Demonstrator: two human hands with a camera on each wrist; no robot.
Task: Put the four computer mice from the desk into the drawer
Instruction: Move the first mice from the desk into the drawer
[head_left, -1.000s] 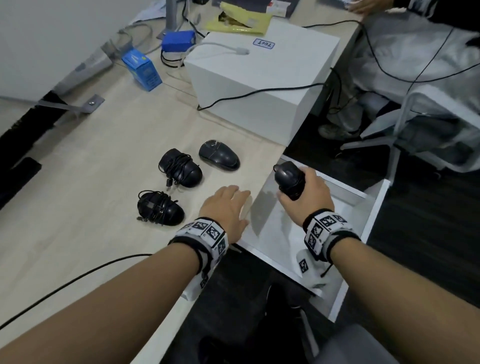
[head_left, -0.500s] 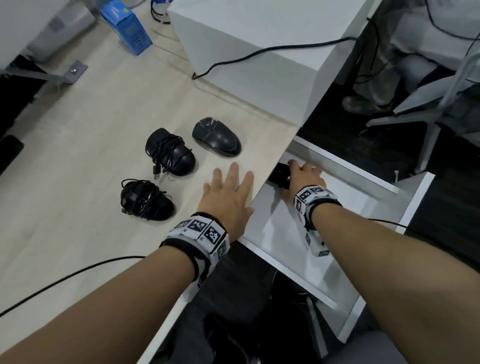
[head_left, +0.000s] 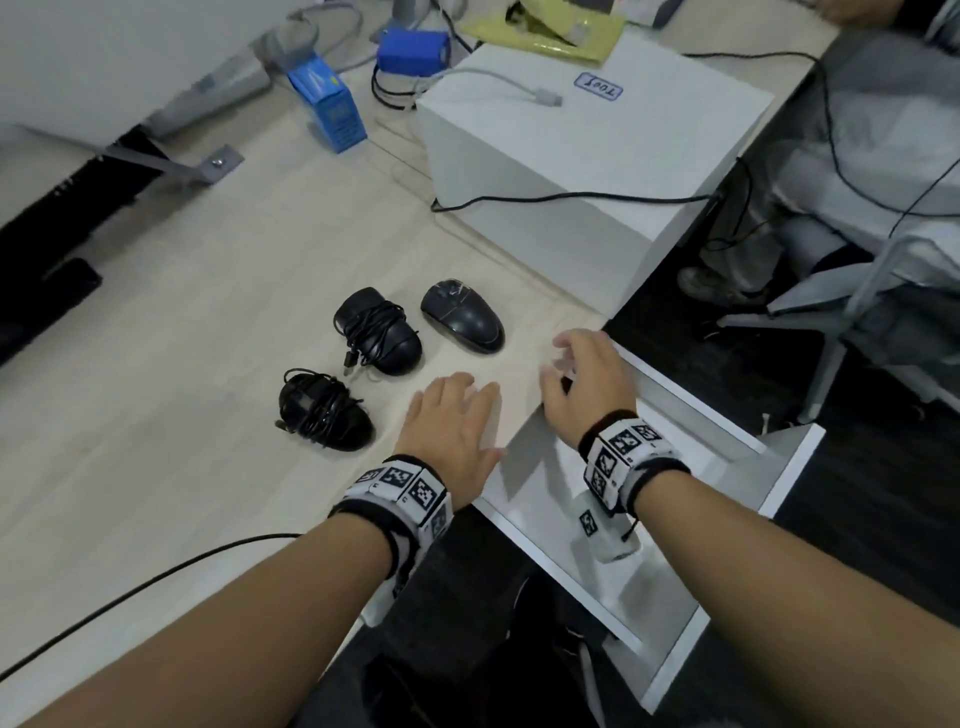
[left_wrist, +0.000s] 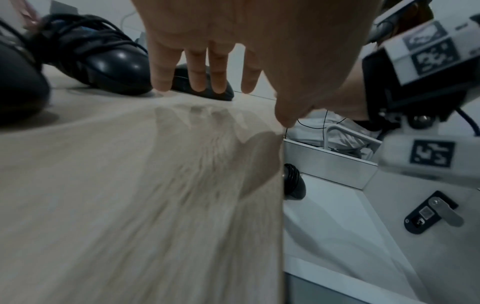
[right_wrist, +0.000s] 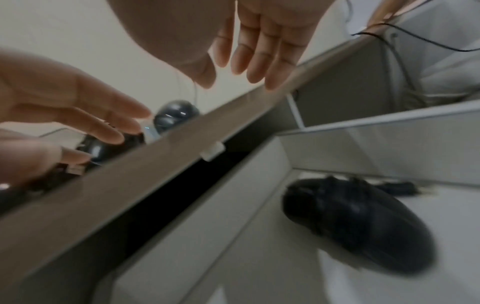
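Note:
Three black mice lie on the wooden desk (head_left: 208, 322): a bare one (head_left: 462, 317), one wrapped in its cable (head_left: 379, 332), and another wrapped one (head_left: 324, 410) nearer me. The fourth mouse (right_wrist: 355, 222) lies in the back left corner of the open white drawer (head_left: 691, 395), also seen in the left wrist view (left_wrist: 293, 181). My left hand (head_left: 452, 421) rests flat on the desk by its edge, fingers straight. My right hand (head_left: 582, 374) hovers over the desk edge above the drawer, fingers spread and empty.
A big white box (head_left: 571, 156) stands behind the mice with a black cable (head_left: 571, 196) across it. Farther back sits a blue carton (head_left: 327, 109). Another cable (head_left: 156, 571) runs over the near desk. A seated person and a chair (head_left: 883, 260) are at the right.
My right hand lowered the mouse it held into the drawer, let go of it, and has come back up empty toward the desk edge. My left hand stayed flat on the desk.

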